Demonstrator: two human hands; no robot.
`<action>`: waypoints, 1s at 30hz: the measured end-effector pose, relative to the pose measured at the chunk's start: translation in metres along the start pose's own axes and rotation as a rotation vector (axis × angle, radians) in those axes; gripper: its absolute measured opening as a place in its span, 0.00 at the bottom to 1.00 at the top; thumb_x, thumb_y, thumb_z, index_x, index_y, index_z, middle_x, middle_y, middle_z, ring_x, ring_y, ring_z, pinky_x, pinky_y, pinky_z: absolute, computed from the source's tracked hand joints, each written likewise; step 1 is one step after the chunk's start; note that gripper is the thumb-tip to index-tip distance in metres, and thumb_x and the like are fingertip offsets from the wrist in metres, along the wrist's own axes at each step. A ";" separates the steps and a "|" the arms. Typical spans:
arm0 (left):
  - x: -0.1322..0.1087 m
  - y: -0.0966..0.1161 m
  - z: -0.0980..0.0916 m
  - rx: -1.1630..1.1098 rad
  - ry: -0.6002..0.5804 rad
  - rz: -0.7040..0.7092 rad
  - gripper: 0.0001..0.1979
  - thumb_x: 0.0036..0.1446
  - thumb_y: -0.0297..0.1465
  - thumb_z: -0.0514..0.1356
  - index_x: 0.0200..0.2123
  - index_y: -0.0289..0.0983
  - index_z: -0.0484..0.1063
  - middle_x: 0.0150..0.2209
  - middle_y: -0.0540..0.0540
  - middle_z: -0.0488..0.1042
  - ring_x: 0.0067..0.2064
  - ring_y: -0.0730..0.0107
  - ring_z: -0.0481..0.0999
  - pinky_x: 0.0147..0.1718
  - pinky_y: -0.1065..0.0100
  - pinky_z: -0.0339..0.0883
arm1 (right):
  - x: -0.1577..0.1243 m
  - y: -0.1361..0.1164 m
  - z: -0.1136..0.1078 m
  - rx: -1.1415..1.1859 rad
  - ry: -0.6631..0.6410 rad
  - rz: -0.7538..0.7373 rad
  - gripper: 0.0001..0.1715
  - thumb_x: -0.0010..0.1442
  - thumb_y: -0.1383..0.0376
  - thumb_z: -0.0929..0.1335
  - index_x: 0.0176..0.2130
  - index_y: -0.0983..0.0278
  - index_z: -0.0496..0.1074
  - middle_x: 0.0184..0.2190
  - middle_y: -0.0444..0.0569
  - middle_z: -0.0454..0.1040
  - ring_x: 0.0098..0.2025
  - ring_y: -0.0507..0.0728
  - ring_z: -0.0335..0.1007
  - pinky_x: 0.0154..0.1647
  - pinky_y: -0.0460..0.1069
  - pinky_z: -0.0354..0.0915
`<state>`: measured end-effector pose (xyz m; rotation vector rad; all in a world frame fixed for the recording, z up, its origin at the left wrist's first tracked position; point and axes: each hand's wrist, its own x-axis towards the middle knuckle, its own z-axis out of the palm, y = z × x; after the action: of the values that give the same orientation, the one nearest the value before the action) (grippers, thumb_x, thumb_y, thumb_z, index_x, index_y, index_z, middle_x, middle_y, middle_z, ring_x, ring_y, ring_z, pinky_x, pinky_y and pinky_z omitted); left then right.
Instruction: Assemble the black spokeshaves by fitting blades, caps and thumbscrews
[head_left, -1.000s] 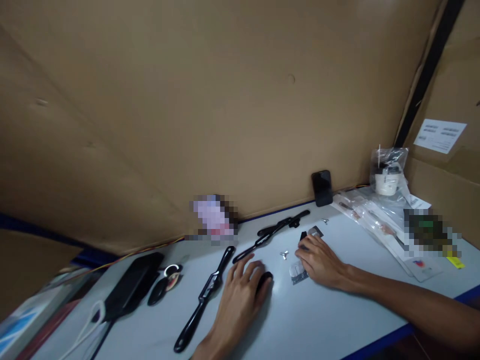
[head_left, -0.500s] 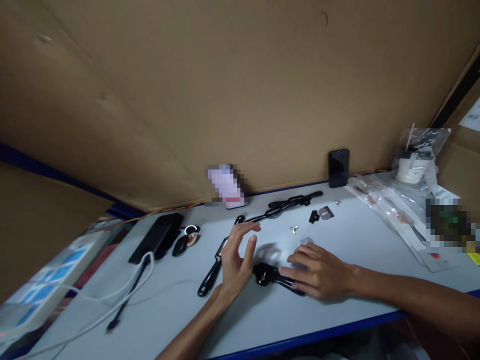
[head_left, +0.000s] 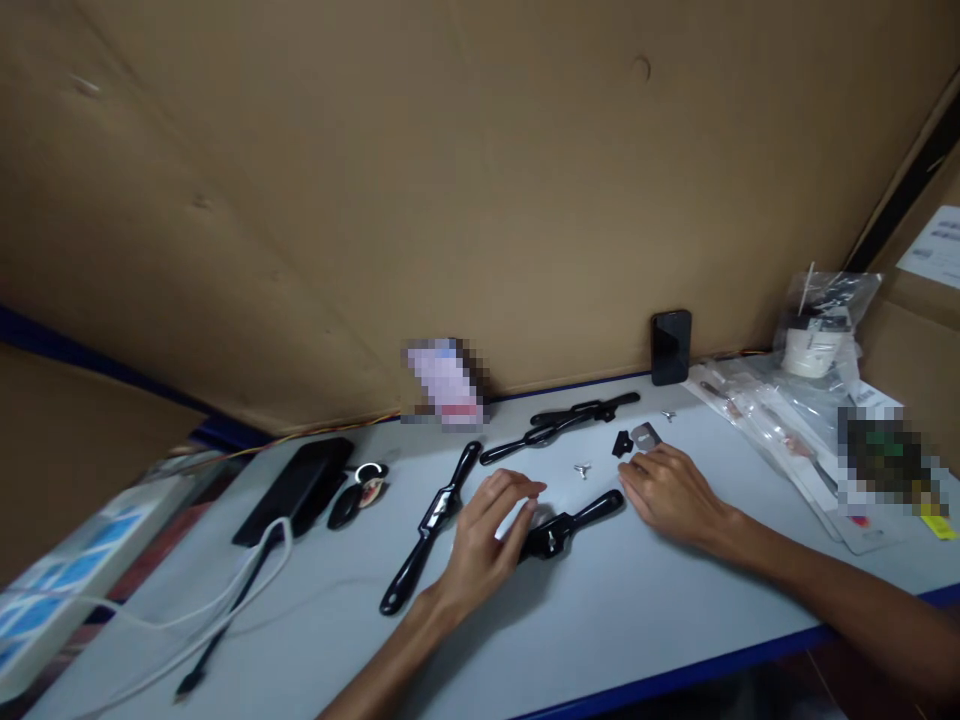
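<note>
A black spokeshave (head_left: 555,536) lies tilted on the table, its right handle pointing up and to the right. My left hand (head_left: 487,535) is curled round its left end and hides that handle; the thumb and index tip are apart above. My right hand (head_left: 671,495) reaches over the table with bent fingers, palm down, fingertips at a grey slotted blade (head_left: 643,437). The fingers partly cover the blade, and the thumb is hidden. Beside it lies a small black cap plate (head_left: 622,444). A silver wing screw (head_left: 582,471) lies between my hands.
Another spokeshave (head_left: 431,530) lies left of my left hand, with more black spokeshaves (head_left: 555,425) behind. A second wing screw (head_left: 668,415) sits farther back. A phone (head_left: 670,347) leans on the cardboard wall. Plastic packages (head_left: 780,440) are at right; a black case (head_left: 300,490) and cables at left.
My right hand has left the spokeshave's handle and moved right and back to the grey blade. The spokeshave has turned, its right handle swinging upward. My left hand stays at its left end.
</note>
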<state>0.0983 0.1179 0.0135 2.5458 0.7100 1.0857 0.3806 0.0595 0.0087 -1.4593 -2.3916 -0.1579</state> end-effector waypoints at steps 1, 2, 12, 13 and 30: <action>0.000 0.000 -0.002 -0.001 -0.056 0.005 0.09 0.75 0.29 0.55 0.47 0.38 0.76 0.39 0.44 0.79 0.41 0.59 0.78 0.44 0.59 0.72 | 0.000 -0.001 0.000 0.015 0.011 0.017 0.15 0.74 0.72 0.63 0.39 0.68 0.79 0.36 0.57 0.80 0.40 0.63 0.73 0.47 0.58 0.63; 0.001 0.001 -0.004 -0.003 -0.120 0.009 0.08 0.74 0.31 0.57 0.46 0.39 0.77 0.39 0.44 0.78 0.41 0.59 0.78 0.43 0.59 0.72 | 0.000 -0.004 0.000 0.036 0.019 0.022 0.15 0.75 0.71 0.63 0.41 0.67 0.79 0.39 0.57 0.80 0.44 0.64 0.73 0.49 0.58 0.64; 0.004 -0.003 -0.008 -0.066 -0.516 -0.054 0.09 0.68 0.32 0.65 0.51 0.42 0.79 0.46 0.44 0.78 0.45 0.59 0.79 0.45 0.61 0.74 | -0.006 -0.029 0.016 0.176 -0.056 -0.078 0.10 0.70 0.75 0.67 0.43 0.64 0.77 0.40 0.51 0.77 0.44 0.62 0.70 0.45 0.56 0.67; 0.004 -0.003 -0.006 -0.073 -0.513 -0.060 0.08 0.70 0.32 0.64 0.51 0.42 0.79 0.46 0.43 0.78 0.45 0.59 0.79 0.46 0.62 0.74 | -0.006 -0.027 0.016 0.173 -0.059 -0.071 0.11 0.70 0.76 0.66 0.42 0.64 0.76 0.40 0.52 0.77 0.43 0.62 0.70 0.45 0.56 0.68; 0.004 -0.010 -0.006 0.087 -0.538 0.018 0.12 0.75 0.38 0.60 0.56 0.42 0.76 0.47 0.43 0.77 0.47 0.59 0.77 0.43 0.65 0.70 | -0.005 -0.008 0.008 0.181 -0.072 -0.152 0.12 0.70 0.76 0.65 0.45 0.62 0.75 0.40 0.52 0.76 0.43 0.62 0.72 0.45 0.57 0.70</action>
<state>0.0924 0.1289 0.0156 2.7345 0.5931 0.3382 0.3740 0.0534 -0.0001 -1.2225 -2.5008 0.0744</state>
